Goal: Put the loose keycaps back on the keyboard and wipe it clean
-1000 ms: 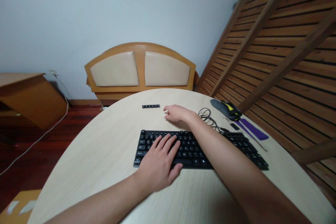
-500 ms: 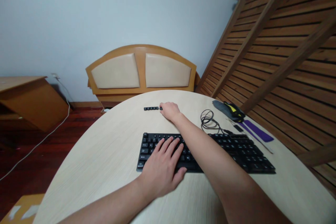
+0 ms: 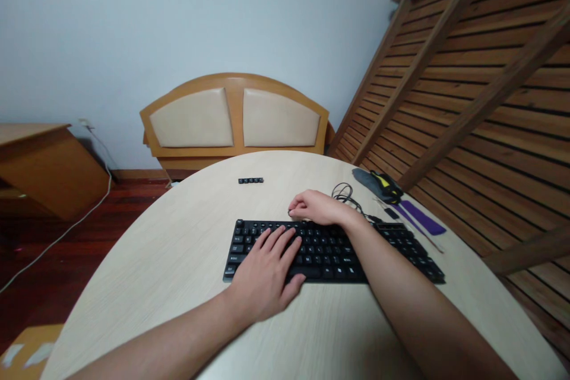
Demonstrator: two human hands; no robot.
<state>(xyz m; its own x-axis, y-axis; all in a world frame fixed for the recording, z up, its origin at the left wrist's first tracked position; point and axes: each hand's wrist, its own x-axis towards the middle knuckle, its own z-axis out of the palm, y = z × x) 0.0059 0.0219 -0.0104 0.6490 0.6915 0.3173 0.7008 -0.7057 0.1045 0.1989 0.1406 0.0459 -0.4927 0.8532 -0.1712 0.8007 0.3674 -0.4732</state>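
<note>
A black keyboard [image 3: 327, 258] lies on the round pale table [image 3: 151, 249]. My left hand [image 3: 267, 273] rests palm down on its left half, fingers spread over the keys and thumb at the front edge. Just above the keyboard's back edge, my right hand [image 3: 314, 206] is pinched, with a small dark keycap [image 3: 289, 212] partly showing at the fingertips. Farther back, several black keycaps [image 3: 250, 180] form a short straight row. My right forearm crosses over the right part of the keyboard and hides some keys.
The keyboard's coiled cable [image 3: 345, 193] lies behind it. At the right stand a grey, black and yellow item [image 3: 385, 187], a purple strip [image 3: 423, 218] and a thin rod [image 3: 416, 225]. A slatted wooden frame [image 3: 481, 113] leans beyond the table's right edge.
My right hand has come back from the end of the keycap row toward the keyboard, carrying off the end keycap. My left hand stays on the keys. The view has shifted slightly.
</note>
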